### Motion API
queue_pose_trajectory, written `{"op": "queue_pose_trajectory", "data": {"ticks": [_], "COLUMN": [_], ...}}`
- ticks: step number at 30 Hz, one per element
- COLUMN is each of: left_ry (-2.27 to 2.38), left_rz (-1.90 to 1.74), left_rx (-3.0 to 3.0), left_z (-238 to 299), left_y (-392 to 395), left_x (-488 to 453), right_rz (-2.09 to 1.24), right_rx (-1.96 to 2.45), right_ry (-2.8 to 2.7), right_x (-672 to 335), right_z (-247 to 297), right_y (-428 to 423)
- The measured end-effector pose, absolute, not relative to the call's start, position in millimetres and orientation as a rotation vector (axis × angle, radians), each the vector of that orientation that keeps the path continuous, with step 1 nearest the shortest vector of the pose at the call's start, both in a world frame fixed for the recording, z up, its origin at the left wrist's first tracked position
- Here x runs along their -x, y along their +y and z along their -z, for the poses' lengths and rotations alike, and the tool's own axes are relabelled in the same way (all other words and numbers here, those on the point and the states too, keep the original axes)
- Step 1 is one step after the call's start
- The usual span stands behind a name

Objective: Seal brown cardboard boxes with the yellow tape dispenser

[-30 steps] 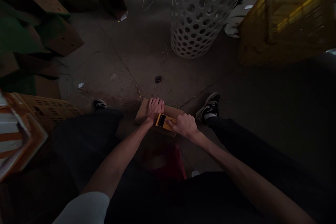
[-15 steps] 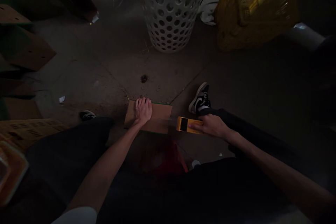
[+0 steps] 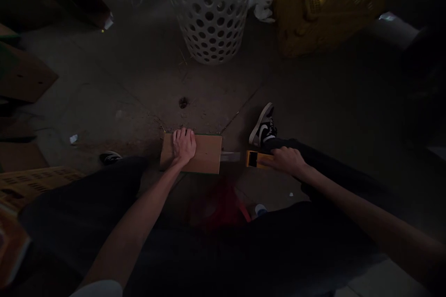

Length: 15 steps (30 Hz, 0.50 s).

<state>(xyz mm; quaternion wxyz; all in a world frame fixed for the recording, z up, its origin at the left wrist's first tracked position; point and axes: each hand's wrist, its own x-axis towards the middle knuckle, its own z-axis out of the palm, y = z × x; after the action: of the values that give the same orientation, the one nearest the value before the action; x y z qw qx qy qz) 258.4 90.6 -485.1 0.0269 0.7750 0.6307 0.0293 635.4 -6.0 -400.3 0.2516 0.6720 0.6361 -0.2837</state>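
Note:
A brown cardboard box (image 3: 208, 154) with green edges is low in front of me, between my legs. My left hand (image 3: 184, 146) presses on the left part of its top, fingers bent at the far edge. To the right of the box, my right hand (image 3: 287, 161) is closed around a yellow-and-black tape dispenser (image 3: 253, 158). A pale, see-through strip of tape (image 3: 230, 157) spans the gap between the box's right end and the dispenser. My right fingertips are partly lost in the dark.
A white perforated basket (image 3: 212, 32) stands beyond the box, with a yellow crate (image 3: 324, 23) to its right. Cardboard boxes (image 3: 29, 72) line the left side. An orange crate (image 3: 38, 183) is by my left leg. A red item (image 3: 223, 206) lies below the box.
My right hand and the dispenser have moved slightly away from the box, and the tape strip shows longer and clearer. My left hand stays on the box. The view has shifted.

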Motion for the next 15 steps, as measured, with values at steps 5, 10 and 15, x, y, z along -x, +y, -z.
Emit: {"op": "queue_pose_trajectory", "data": {"ticks": [5,10,15], "left_ry": [1.961,1.970,1.968], "left_rz": [-0.119,-0.095,-0.082], "left_rx": [-2.420,-2.432,-2.416], "left_z": [484,483,483], "left_y": [89,88,89], "left_x": [-259,-260,-260], "right_rz": [0.846,0.907,0.966], "right_rx": [-1.837,-1.880,-1.884], "right_ry": [1.650,1.666,1.701], "right_x": [-587,-545,-511], "right_z": [428,445,451], "right_y": [8,18,27]}}
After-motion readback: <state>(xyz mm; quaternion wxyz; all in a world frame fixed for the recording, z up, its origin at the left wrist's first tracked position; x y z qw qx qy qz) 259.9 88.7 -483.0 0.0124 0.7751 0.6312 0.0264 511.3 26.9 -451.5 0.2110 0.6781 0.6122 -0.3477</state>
